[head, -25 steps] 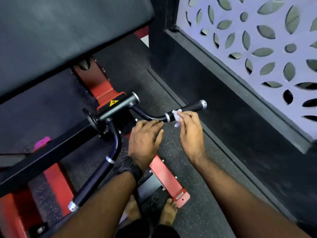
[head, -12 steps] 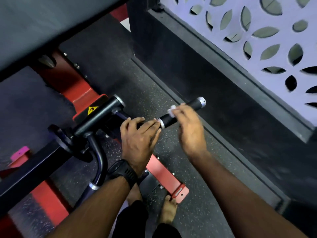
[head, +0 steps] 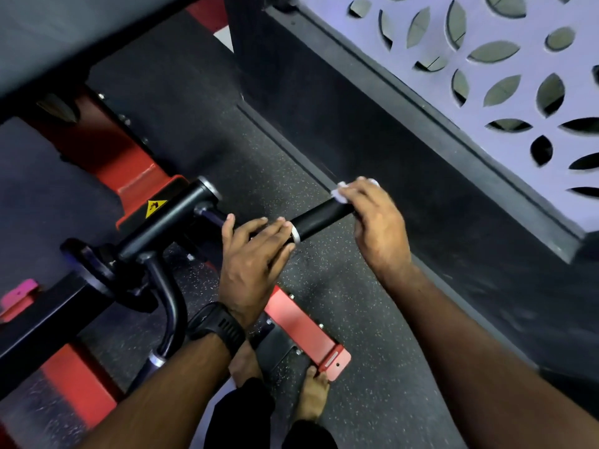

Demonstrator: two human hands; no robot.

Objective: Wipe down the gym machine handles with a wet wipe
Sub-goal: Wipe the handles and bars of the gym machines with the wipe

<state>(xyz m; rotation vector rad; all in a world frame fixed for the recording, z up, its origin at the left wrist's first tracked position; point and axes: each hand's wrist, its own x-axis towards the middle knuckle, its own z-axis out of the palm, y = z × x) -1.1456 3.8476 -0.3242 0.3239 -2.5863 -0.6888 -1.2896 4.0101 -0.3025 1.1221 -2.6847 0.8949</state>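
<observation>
Seemingly midway, the nearer curved handle (head: 170,306) was left untouched; the left hand (head: 256,254) was laid flat, fingers together, on the bar (head: 211,216), and the wet wipe (head: 339,193) was pinched by the right hand (head: 376,225) at the far handle (head: 319,219), at its outer end.

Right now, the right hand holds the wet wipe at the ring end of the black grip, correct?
No. In the head view the right hand holds the wet wipe at the black grip's free outer end.
</observation>
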